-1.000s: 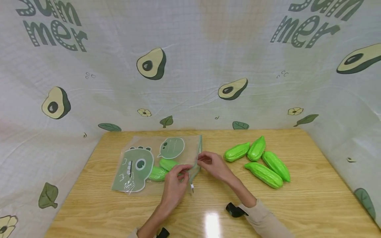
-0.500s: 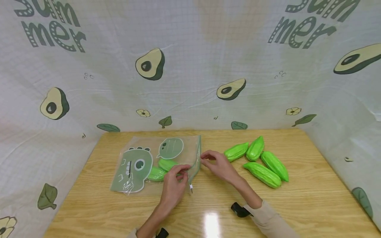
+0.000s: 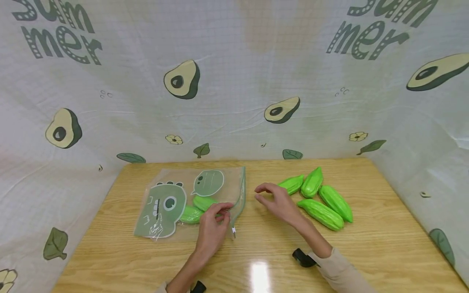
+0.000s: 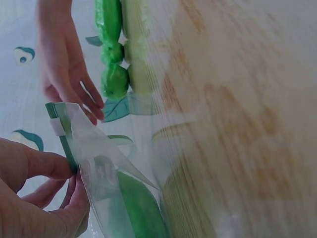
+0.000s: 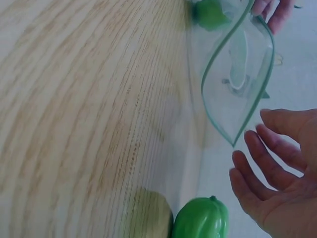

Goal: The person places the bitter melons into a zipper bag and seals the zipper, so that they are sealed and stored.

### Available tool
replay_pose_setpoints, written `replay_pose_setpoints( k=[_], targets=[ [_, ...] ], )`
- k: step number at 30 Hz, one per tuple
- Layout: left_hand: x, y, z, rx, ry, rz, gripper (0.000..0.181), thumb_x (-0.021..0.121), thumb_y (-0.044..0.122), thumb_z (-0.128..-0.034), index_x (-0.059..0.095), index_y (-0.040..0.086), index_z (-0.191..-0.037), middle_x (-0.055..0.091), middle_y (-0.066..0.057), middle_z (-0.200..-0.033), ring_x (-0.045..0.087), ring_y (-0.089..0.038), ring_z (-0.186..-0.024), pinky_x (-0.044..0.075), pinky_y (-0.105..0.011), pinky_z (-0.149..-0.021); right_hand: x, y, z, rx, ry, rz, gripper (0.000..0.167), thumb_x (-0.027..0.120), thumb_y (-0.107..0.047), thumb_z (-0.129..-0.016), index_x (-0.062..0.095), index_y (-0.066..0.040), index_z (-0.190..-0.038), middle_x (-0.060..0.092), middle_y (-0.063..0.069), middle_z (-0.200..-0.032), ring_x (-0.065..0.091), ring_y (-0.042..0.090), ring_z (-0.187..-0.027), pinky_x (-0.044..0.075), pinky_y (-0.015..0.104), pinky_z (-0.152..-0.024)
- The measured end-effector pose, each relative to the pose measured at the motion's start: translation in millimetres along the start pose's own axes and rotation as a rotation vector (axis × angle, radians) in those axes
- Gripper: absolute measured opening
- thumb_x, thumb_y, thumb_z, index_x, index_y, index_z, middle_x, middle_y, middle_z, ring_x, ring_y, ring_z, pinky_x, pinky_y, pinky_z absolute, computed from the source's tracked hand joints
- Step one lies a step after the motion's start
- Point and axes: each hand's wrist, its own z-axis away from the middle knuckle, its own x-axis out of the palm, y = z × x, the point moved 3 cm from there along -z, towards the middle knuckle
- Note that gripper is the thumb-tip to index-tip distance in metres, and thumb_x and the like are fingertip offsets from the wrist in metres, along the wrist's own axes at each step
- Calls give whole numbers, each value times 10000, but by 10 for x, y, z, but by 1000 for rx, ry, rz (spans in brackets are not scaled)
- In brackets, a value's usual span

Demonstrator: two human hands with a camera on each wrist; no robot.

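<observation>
A clear zip bag (image 3: 233,179) with a green dinosaur print lies on the table, its green-edged mouth facing right. Two green bitter melons (image 3: 190,215) are inside, partly hidden by my left hand (image 3: 213,228). That hand pinches the bag's rim between thumb and fingers; the left wrist view shows the grip close to the white zip slider (image 4: 57,127). My right hand (image 3: 281,204) is held apart from the bag, fingers loosely bent with nothing in them. In the right wrist view, the bag mouth (image 5: 270,59) gapes in front of those fingers.
Several more bitter melons (image 3: 323,214) lie grouped on the right side of the wooden table (image 3: 278,252), just beyond my right hand. One is partly covered by that hand. A printed cloth (image 3: 227,81) hangs behind the table and along its sides.
My right hand has let go of the bag's rim and moved right, toward the loose bitter melons. My left hand stays on the rim. The view has shifted slightly.
</observation>
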Motion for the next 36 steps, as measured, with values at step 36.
replay_pose_setpoints(
  k=[36],
  targets=[
    [-11, -5, 13, -22, -3, -14, 249, 668, -129, -896, 761, 25, -1069, 712, -82, -1003, 674, -221, -920, 616, -302, -791, -306, 286, 157, -132, 88, 205, 362, 839, 88, -774, 698, 46, -1105, 641, 212, -1161, 541, 445, -1146, 442, 599, -988]
  ],
)
